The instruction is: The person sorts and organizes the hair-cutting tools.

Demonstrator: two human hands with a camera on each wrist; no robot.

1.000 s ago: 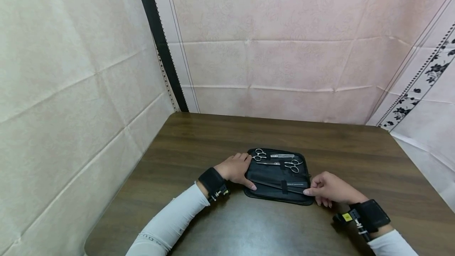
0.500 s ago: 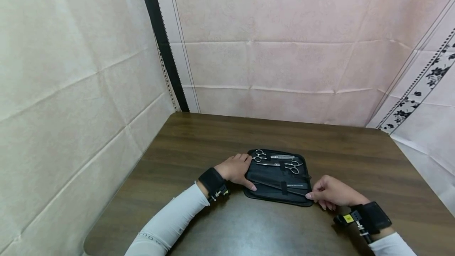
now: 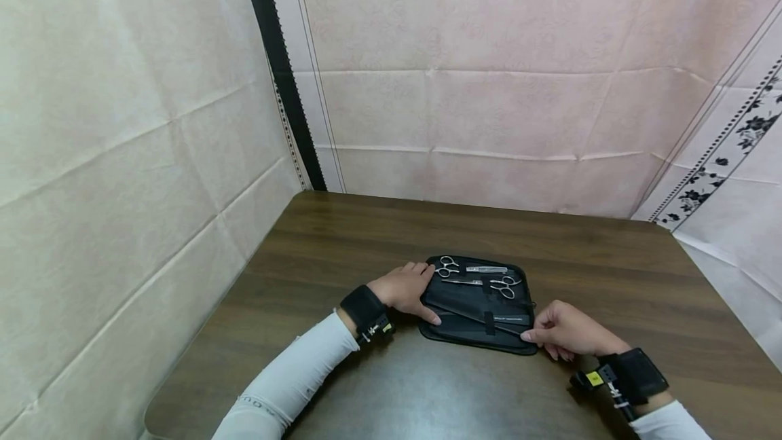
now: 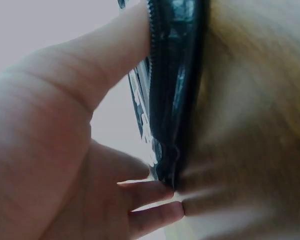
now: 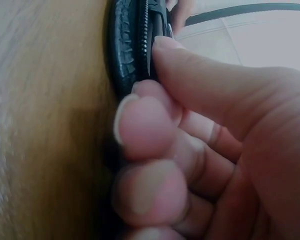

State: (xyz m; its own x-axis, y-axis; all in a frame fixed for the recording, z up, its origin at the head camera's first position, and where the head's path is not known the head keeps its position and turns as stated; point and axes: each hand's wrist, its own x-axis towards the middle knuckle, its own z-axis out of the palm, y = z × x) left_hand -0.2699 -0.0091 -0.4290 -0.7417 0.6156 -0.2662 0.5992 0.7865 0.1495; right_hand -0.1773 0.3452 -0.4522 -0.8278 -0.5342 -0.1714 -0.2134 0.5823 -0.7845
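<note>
A black zip case [image 3: 455, 298] lies unfolded on the table. Two silver pairs of scissors sit in its upper part, one above the other: the upper pair [image 3: 485, 269] and the lower pair [image 3: 506, 287]. My left hand [image 3: 403, 290] rests on the case's left edge with fingers spread, the thumb across the near corner. At the near right corner, my right hand [image 3: 569, 329] pinches the end of a long thin black strip [image 3: 506, 329] between thumb and forefinger. The strip runs slantwise under a small black strap [image 3: 489, 322]; its exact kind is unclear. My other right fingers curl beneath.
A brown wood-grain table [image 3: 366, 223] carries the case. Pale cloth [image 3: 489, 107] hangs behind the table, with more cloth [image 3: 153, 189] at its left side. Both wrists wear black bands with small cameras.
My right hand has shifted slightly, still pinching the strip's end near the case's corner. The left hand stays on the left edge, and the case is nearly unmoved.
</note>
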